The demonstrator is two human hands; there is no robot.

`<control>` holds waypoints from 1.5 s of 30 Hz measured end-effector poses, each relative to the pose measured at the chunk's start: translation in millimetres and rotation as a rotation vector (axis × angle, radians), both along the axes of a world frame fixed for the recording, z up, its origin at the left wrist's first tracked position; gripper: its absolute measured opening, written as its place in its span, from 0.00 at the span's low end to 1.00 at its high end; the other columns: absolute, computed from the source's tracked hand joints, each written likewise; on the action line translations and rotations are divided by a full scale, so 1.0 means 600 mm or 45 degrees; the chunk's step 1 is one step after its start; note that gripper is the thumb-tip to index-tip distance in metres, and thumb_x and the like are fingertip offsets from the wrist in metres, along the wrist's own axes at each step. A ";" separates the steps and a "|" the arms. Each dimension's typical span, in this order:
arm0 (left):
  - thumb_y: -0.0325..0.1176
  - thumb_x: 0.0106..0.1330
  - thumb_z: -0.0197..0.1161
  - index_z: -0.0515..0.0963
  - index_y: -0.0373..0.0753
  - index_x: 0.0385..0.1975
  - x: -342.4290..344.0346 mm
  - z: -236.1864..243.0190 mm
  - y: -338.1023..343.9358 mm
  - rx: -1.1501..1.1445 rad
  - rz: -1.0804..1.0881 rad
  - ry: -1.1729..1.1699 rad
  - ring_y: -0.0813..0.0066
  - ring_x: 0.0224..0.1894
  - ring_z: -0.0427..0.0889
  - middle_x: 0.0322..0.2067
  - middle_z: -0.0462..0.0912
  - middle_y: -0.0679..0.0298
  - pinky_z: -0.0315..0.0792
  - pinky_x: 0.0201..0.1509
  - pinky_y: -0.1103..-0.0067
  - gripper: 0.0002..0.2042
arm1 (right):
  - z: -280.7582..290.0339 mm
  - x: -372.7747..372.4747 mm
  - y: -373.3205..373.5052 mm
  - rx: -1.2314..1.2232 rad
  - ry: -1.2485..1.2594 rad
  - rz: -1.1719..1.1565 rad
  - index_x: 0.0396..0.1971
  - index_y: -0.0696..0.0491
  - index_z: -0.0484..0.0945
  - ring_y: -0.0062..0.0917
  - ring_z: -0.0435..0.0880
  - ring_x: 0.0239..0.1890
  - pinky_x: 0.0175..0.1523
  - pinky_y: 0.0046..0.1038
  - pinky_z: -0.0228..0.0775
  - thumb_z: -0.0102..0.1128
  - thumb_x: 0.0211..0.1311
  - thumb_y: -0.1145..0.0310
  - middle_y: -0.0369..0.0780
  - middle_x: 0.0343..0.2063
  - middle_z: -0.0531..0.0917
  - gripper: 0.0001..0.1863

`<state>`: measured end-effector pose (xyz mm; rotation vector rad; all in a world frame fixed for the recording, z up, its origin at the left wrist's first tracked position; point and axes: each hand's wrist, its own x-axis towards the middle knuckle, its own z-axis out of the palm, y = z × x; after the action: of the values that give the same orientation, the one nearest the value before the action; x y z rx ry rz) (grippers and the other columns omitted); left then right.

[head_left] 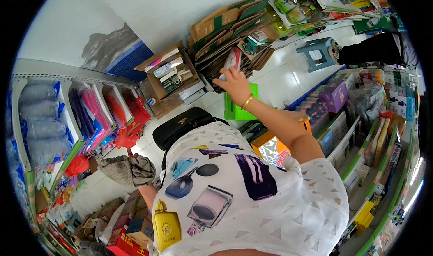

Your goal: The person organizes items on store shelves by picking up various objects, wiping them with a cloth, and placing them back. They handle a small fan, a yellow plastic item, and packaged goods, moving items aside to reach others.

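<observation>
My right hand (235, 85), with a gold bangle at the wrist, reaches forward to a stack of flattened cardboard (216, 57). Its fingers curl over the lower end of a red-and-white package (233, 59) lying against that stack. The palm side is hidden from above. At the left, a crumpled grey cloth (131, 169) hangs from my left hand, whose fingers are mostly covered by it. An open cardboard box (155, 87) of small cartons and packets stands left of my right hand. Below that hand sits a bright green plastic basket (241, 102).
Shelves with bagged clear plastic goods (45, 116) line the left. Stocked shelves (361, 166) run along the right. A blue-grey stool (315, 53) stands at the back right by a person's dark-trousered leg (370, 52). An orange box (270, 150) is beneath my right forearm.
</observation>
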<state>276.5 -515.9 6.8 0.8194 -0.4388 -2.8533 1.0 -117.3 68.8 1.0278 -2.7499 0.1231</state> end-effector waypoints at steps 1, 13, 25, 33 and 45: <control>0.53 0.62 0.47 0.56 0.49 0.39 0.000 0.004 0.001 -0.001 -0.001 -0.002 0.77 0.17 0.55 0.16 0.58 0.71 0.54 0.22 0.75 0.17 | -0.021 0.001 -0.012 0.033 0.030 0.047 0.44 0.37 0.73 0.33 0.66 0.48 0.44 0.31 0.61 0.52 0.46 0.70 0.36 0.45 0.69 0.21; 0.54 0.62 0.47 0.58 0.49 0.33 0.051 0.030 0.016 -0.043 0.129 -0.057 0.77 0.16 0.54 0.15 0.57 0.71 0.52 0.21 0.75 0.16 | -0.257 -0.030 -0.131 0.350 -0.214 0.598 0.38 0.45 0.76 0.34 0.64 0.53 0.45 0.33 0.66 0.50 0.51 0.66 0.36 0.52 0.67 0.13; 0.54 0.62 0.47 0.59 0.48 0.27 0.143 0.104 0.059 -0.129 0.298 -0.284 0.76 0.16 0.54 0.15 0.55 0.71 0.51 0.20 0.76 0.16 | -0.349 -0.078 -0.170 0.815 -0.793 0.250 0.50 0.40 0.67 0.40 0.60 0.59 0.51 0.42 0.66 0.47 0.56 0.69 0.42 0.58 0.61 0.19; 0.54 0.62 0.47 0.60 0.48 0.23 0.131 0.098 0.056 -0.106 0.363 -0.272 0.76 0.16 0.54 0.14 0.54 0.71 0.51 0.19 0.76 0.17 | -0.343 -0.080 -0.138 0.630 -0.699 0.399 0.59 0.38 0.58 0.38 0.55 0.63 0.55 0.41 0.62 0.50 0.57 0.71 0.41 0.62 0.55 0.29; 0.55 0.62 0.47 0.61 0.48 0.17 0.116 0.093 0.047 -0.032 0.499 -0.008 0.76 0.16 0.53 0.14 0.53 0.70 0.50 0.18 0.76 0.20 | -0.307 0.045 -0.206 0.284 -1.332 0.466 0.44 0.50 0.71 0.40 0.74 0.45 0.47 0.35 0.68 0.56 0.49 0.71 0.44 0.44 0.74 0.19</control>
<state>345.9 -487.4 62.6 0.8071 -0.2770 -2.4799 27.9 -241.0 -115.4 1.9669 -3.4472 0.5603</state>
